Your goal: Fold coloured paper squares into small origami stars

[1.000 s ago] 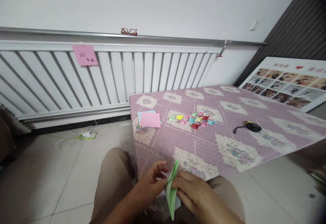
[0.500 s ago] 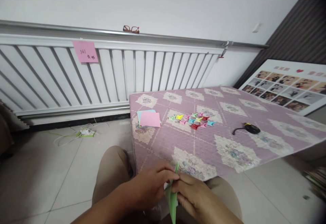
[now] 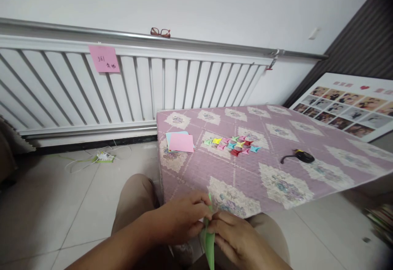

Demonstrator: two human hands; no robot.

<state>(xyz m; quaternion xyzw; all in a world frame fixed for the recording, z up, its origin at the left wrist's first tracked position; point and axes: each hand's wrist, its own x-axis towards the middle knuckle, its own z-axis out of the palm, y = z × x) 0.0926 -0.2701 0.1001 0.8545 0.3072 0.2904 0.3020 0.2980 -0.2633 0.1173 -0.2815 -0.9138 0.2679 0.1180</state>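
Observation:
A folded sheet of green paper (image 3: 209, 245) stands on edge between my hands, over my lap at the table's near edge. My left hand (image 3: 187, 216) pinches its upper part from the left. From the right, the fingers of my right hand (image 3: 229, 233) close on the same sheet just below. The fold's inner side is partly hidden by my fingers. Beyond them, on the patterned tablecloth (image 3: 196, 180), lie several small folded paper pieces (image 3: 236, 146) in many colours. Left of these is a stack of square paper (image 3: 181, 143), pink on top with blue beneath.
A black coiled item (image 3: 303, 156) with a yellow part lies on the table's right side. Behind stands a white radiator (image 3: 184, 83) with a pink note (image 3: 104, 59); glasses (image 3: 160, 32) rest on the pipe above. A power strip (image 3: 104, 158) with cables sits on the floor.
My left hand has shifted slightly left and up along the green paper, and the paper's top has tipped a little left. The right hand stays nearly in place. The view has moved slightly.

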